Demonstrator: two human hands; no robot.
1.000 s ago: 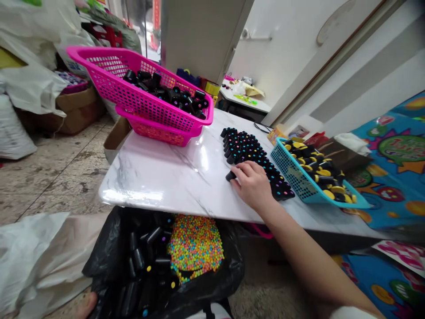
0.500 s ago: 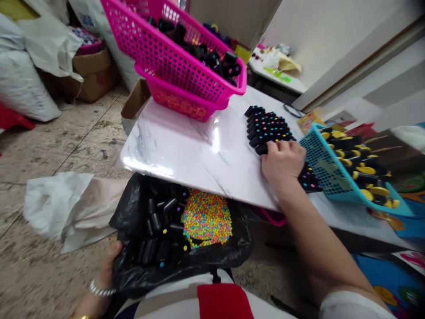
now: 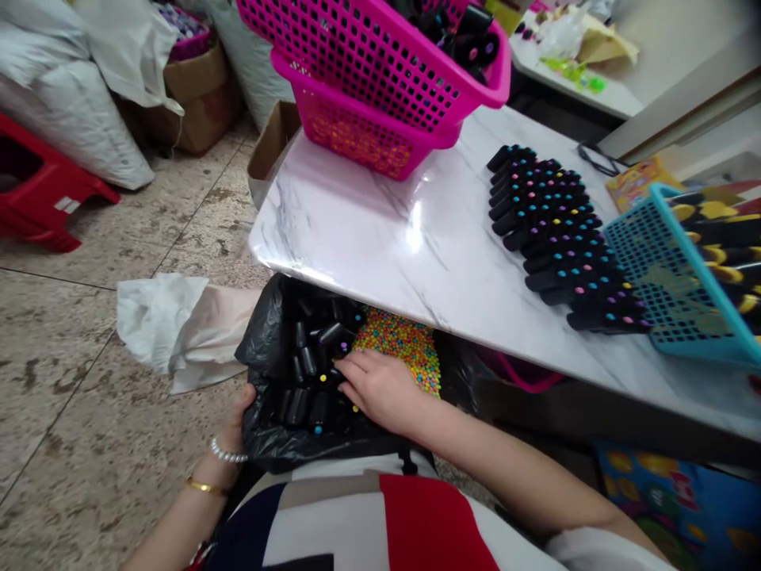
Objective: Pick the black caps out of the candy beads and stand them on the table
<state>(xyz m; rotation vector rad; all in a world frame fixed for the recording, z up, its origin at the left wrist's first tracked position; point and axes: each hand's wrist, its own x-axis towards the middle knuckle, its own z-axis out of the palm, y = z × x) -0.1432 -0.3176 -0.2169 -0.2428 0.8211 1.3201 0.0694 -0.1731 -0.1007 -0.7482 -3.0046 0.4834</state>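
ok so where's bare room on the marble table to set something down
The marble table is bare between the pink baskets and the rows of black tubes, down to its near edge. The right side is crowded up to the blue basket.

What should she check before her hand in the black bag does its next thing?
1. Right hand is down in the black bag, on the black tubes: ok.
2. Left hand holds the bag's edge, keeping it open: ok.
3. A tube is actually gripped in the fingers: cannot tell, they are curled over the pile.
4. Colourful beads stay inside the bag, none seen spilled: ok.
5. Rows of tubes on the white table lie neatly beside the blue basket: ok.
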